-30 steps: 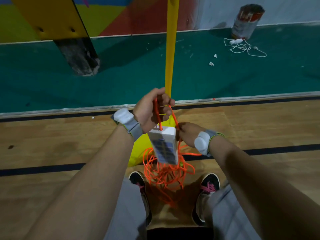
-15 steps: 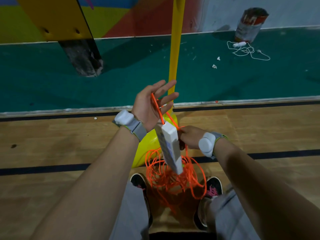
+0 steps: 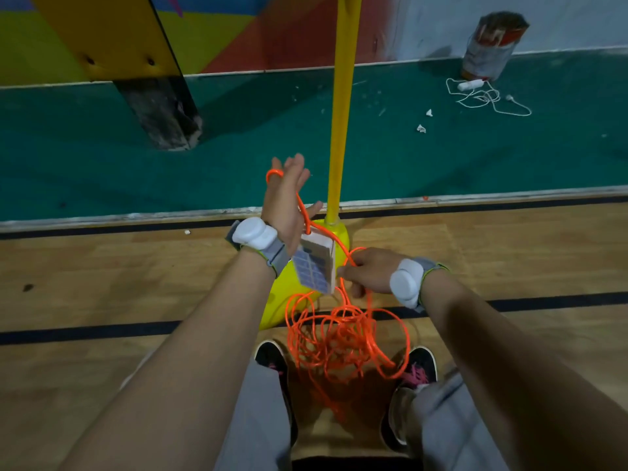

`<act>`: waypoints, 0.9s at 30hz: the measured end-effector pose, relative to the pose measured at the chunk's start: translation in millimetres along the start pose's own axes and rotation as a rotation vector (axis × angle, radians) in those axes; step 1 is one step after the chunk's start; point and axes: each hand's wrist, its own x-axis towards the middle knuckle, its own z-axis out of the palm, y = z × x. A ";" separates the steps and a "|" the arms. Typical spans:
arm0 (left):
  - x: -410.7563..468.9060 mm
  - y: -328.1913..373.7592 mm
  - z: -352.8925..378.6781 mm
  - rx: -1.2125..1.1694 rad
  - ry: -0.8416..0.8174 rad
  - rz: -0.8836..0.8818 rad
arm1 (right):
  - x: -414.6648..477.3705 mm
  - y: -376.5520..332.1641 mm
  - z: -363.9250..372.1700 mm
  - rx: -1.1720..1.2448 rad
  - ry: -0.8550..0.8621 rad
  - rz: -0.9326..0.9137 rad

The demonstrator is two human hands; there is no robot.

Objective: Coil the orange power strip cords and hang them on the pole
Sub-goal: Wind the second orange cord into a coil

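Since a second ago my left hand [image 3: 287, 202] has unclenched and risen just left of the pole [image 3: 341, 113]. Its fingers are straight, with the orange cord [image 3: 343, 334] looped over them and running down the palm. My right hand [image 3: 368, 270], low and just right of the pole, pinches the cord. The power strip [image 3: 314, 263] hangs low, just left of the pole, long axis near upright, cord end up, socket face toward me.

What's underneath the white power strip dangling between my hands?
A loose tangle of orange cord hangs below the power strip, above the wooden floor between two shoes. The strip covers part of the yellow pole base behind it.
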 end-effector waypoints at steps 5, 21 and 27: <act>2.5 -10.9 0.7 0.299 -0.051 0.025 | 2.3 4.1 1.7 -0.101 -0.012 0.008; 19.7 -25.0 -26.4 0.720 -0.213 -0.212 | -11.5 -26.3 -6.2 -0.161 0.619 -0.467; 10.0 -27.0 -14.6 0.662 -0.338 -0.387 | -12.7 -22.8 -10.3 -0.076 0.702 -0.592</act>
